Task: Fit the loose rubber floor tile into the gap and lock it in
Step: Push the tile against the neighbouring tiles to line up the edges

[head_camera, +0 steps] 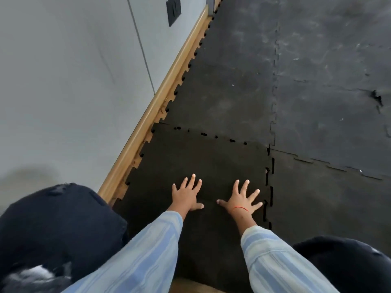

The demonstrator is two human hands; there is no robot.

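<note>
A dark rubber floor tile [203,157] with toothed edges lies in the gap beside the wall, darker than the tiles around it. Small black slits show along its far seam [211,136] and its right seam [269,187], where the teeth sit loosely against the neighbouring tiles. My left hand [186,195] lies flat on the tile with fingers spread, near its middle. My right hand [243,199], a red thread at the wrist, is also flat and spread, with its fingertips close to the right seam. Neither hand holds anything.
A wooden skirting board [169,81] runs along the grey wall [63,81] on the left, touching the tile's teeth. Grey scuffed interlocked tiles [328,102] cover the floor ahead and to the right. My knees in dark trousers [59,229] flank the tile.
</note>
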